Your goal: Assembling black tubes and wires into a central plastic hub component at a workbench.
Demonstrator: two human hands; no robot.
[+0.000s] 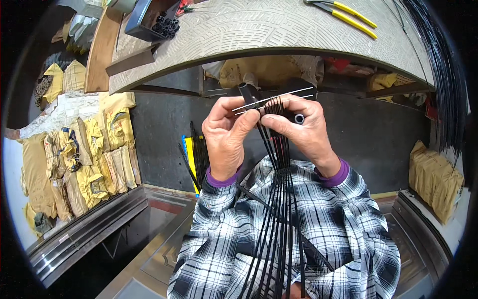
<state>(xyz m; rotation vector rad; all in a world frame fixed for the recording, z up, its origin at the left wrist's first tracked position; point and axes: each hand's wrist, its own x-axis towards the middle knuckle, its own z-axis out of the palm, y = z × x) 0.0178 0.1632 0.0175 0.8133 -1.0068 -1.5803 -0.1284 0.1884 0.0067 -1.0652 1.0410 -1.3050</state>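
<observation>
A bundle of thin black rods (282, 199), resembling umbrella ribs, hangs from between my hands down over my plaid shirt. My left hand (225, 142) is closed at its upper end, thumb and fingers pinching near a short black tube (246, 92) that sticks up. From the other side my right hand (304, 132) also closes on the top of the bundle, its thumb almost meeting the left one. Thin silvery wires (298, 92) stick out crosswise past the right fingers. By the right palm shows the round open end of a black tube (298, 118). The fingers hide how the pieces join.
Ahead lies a grey textured table (259, 30) with a curved-looking edge. Yellow-handled pliers (348, 17) and a bin (142, 22) with small black parts rest on it. Yellow sacks (89, 159) are stacked left, a wrapped package (434, 179) right. Black rods (443, 74) hang far right.
</observation>
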